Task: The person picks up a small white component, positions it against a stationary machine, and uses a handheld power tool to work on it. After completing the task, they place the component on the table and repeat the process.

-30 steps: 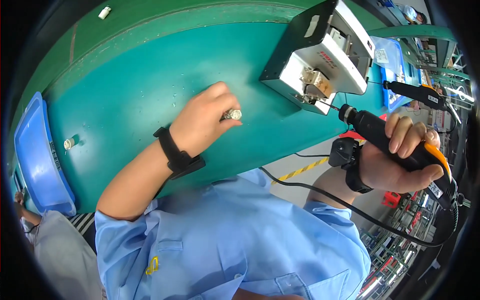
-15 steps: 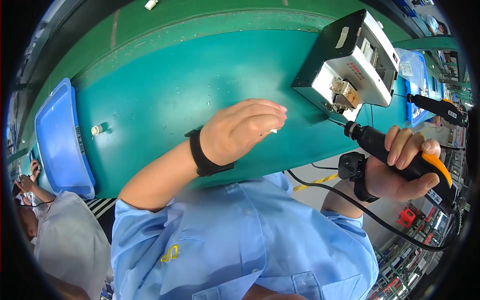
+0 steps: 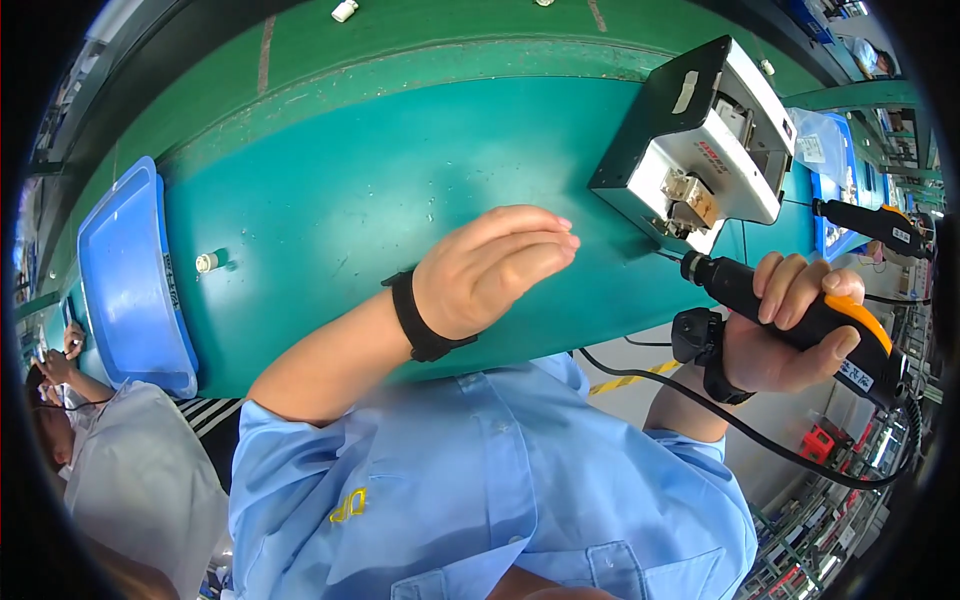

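My right hand (image 3: 790, 325) is wrapped round a black and orange electric screwdriver (image 3: 732, 284). The bit points left, close to the front lower corner of a black and white screw feeder machine (image 3: 738, 160). Over the middle of the green mat my left hand (image 3: 495, 265) is held with its fingers bent and pressed together. Its thumb side is turned away, so whatever it may hold is hidden. Far to the left of that hand, a small white cylindrical part (image 3: 207, 262) lies on the mat.
A blue tray (image 3: 130, 275) lies at the left end of the green mat (image 3: 330, 180). A second electric screwdriver (image 3: 870, 220) is at the right, near a blue bin (image 3: 834, 235). The screwdriver's black cable (image 3: 740, 430) loops before me. A co-worker in a pale top (image 3: 150, 470) sits at left.
The small white bit that showed at my left fingertips is out of sight now. The right hand and screwdriver have shifted slightly left. The whole view has moved a little.
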Tool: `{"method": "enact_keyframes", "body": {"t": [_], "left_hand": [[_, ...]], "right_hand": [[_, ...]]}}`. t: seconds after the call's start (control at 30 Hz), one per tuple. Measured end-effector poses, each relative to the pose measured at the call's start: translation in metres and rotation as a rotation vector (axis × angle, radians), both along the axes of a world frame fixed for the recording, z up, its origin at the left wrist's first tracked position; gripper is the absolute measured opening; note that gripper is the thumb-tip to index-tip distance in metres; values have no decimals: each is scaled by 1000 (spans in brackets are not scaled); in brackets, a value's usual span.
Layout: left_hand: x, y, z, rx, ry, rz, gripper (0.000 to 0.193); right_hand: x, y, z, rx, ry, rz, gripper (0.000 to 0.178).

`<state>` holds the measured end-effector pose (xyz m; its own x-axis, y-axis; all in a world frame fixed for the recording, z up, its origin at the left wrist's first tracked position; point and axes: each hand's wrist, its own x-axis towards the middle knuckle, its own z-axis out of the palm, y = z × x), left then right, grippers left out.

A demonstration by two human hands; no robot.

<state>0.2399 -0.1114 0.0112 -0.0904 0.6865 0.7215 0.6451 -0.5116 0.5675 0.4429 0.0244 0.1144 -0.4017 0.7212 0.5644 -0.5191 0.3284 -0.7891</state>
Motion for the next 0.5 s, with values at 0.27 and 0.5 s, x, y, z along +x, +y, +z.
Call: {"method": "enact_keyframes", "body": {"t": [0.27,0.5], "left_hand": [[0,7,5,-5,115,44,20],[-6,5,-7,-716,-179,33,26]], "right_hand": [[3,2,3,25,-2,-14,44],[6,18,17,90,49,-118,48]]}}
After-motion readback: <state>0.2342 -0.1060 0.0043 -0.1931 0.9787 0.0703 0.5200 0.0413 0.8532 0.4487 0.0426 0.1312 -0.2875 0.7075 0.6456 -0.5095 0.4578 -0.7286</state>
